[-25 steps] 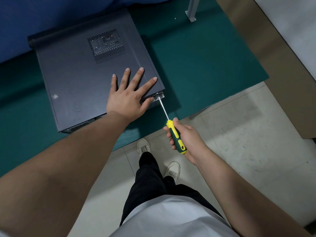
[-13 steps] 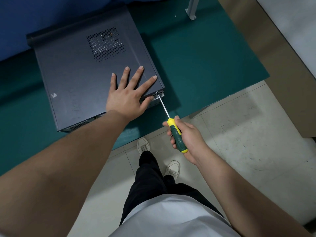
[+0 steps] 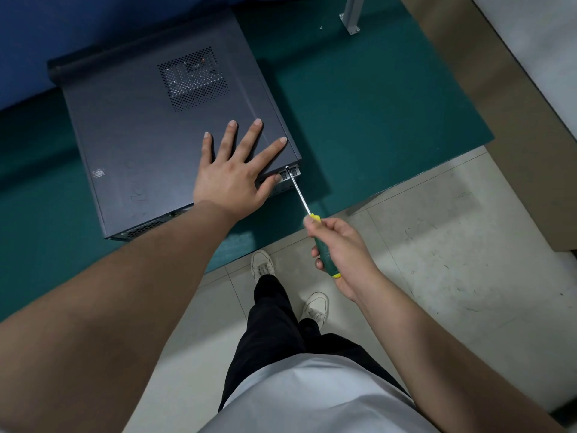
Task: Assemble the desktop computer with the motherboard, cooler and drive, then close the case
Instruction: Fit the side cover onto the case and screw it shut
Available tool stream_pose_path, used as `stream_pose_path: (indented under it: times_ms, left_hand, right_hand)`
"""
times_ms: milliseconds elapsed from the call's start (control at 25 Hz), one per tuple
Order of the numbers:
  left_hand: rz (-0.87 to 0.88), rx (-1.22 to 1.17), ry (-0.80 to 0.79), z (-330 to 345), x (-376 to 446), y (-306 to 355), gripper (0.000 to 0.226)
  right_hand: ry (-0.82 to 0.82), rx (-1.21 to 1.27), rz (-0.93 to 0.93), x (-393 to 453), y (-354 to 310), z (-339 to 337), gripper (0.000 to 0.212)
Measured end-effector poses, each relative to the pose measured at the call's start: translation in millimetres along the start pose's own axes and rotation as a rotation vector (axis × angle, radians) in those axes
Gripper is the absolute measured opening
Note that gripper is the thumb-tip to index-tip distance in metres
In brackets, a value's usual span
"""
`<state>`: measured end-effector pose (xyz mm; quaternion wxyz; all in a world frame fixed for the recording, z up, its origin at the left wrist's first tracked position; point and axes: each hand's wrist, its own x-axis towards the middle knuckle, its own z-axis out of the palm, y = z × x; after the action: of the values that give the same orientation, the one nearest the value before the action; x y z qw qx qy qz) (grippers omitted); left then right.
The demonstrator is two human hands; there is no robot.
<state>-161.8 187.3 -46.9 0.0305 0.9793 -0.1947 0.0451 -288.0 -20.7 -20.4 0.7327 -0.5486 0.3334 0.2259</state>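
The dark grey computer case (image 3: 140,135) lies on its side on the green mat, its side panel with the perforated vent (image 3: 192,79) closed on top. My left hand (image 3: 237,173) presses flat on the panel near the case's right rear corner, fingers spread, thumb over the rear edge. My right hand (image 3: 340,254) grips the green and yellow handle of a screwdriver (image 3: 326,256). Its metal shaft (image 3: 298,190) runs up and left, with the tip at the rear corner of the case, just right of my left thumb.
The green mat (image 3: 374,104) covers the table, whose front edge runs diagonally past my feet. A metal post base (image 3: 349,23) and a small loose screw (image 3: 321,27) sit at the far back. A brown board (image 3: 515,120) lies on the right. Blue cloth (image 3: 62,32) is behind the case.
My right hand has turned around the screwdriver handle, its fingers now wrapped over the top. The tip stays at the case corner. My left hand has not moved.
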Motion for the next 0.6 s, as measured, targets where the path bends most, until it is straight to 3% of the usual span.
stream_pose_path:
  times_ms: [160,440,600]
  left_hand:
    - [-0.002,-0.004,0.005,0,0,0,0.062]
    - [-0.004,0.0,-0.017,-2,-1,0,0.062]
    - [-0.005,0.002,-0.015,-2,-1,1,0.062]
  right_hand:
    - [0.025,-0.041,-0.033,3,3,-4,0.032]
    - [-0.042,-0.025,0.015,5,7,-1,0.045]
    - [0.078,-0.147,-0.123,4,12,6,0.037]
